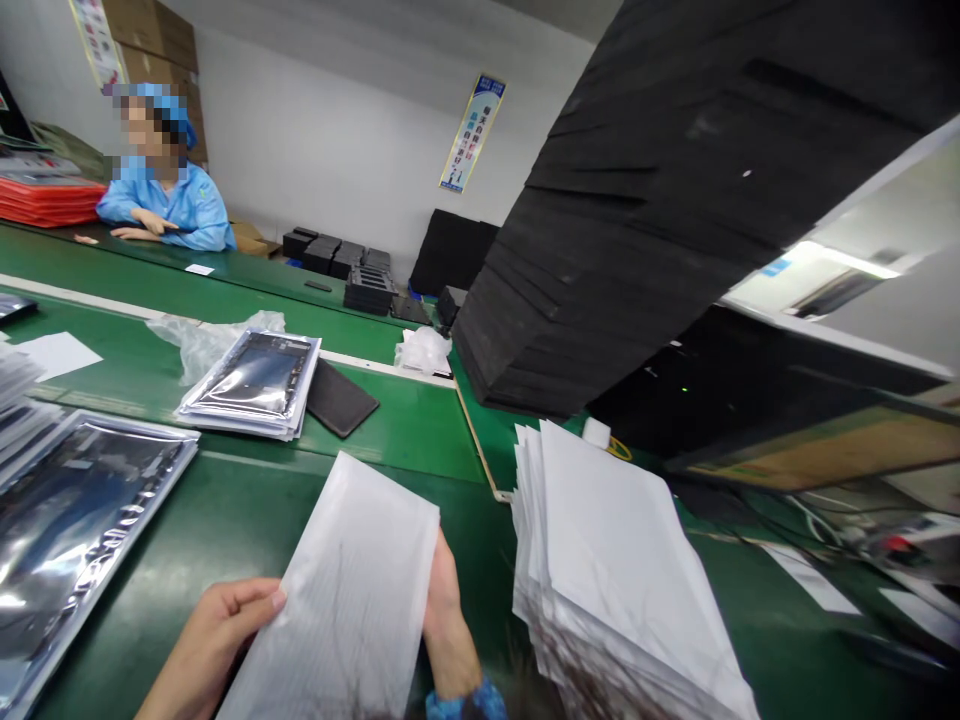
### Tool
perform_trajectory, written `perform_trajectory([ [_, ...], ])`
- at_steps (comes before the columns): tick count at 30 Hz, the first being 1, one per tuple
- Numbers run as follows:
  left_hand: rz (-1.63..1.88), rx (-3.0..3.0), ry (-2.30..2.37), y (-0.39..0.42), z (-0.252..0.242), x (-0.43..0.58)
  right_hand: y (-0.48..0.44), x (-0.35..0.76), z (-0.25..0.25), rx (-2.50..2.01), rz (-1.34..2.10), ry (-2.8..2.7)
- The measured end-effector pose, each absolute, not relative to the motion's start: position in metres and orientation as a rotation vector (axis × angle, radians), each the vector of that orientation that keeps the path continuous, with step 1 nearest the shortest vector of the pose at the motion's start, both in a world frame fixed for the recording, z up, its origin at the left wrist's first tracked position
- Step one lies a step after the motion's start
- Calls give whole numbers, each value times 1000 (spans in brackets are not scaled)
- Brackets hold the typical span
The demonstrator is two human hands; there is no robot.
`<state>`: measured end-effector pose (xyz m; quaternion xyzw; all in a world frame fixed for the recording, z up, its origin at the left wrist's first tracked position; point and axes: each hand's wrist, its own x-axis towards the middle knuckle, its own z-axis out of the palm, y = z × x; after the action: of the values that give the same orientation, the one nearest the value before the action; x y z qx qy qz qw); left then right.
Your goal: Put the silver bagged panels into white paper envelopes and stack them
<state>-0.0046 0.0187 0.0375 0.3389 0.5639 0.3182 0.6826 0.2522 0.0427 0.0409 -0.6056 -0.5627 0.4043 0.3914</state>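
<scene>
Between my two hands is a white sheet-like sleeve point(352, 580), tilted over the green bench. My left hand point(232, 630) pinches its left edge, thumb on top. Along the right edge, my right hand point(444, 595) grips it, with the fingers mostly hidden behind. A stack of similar white sleeves point(622, 550) stands close to the right of my right hand. To the left lies a large dark flat panel in clear wrapping point(82, 540). Farther forward sits a pile of wrapped dark panels point(255, 375), with a dark flat pad point(341, 398) beside it.
A tall stack of black foam sheets point(600, 220) leans at the right. Crumpled clear plastic point(217, 340) lies behind the panel pile. A co-worker in blue point(176, 205) sits across the bench beside red trays point(45, 200). Black trays point(367, 290) stand at the back.
</scene>
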Motion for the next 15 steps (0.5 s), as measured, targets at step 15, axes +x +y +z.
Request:
perform_trajectory([
  [15, 847, 798, 1341, 12, 35, -11, 28, 263, 19, -1275, 1215, -696],
])
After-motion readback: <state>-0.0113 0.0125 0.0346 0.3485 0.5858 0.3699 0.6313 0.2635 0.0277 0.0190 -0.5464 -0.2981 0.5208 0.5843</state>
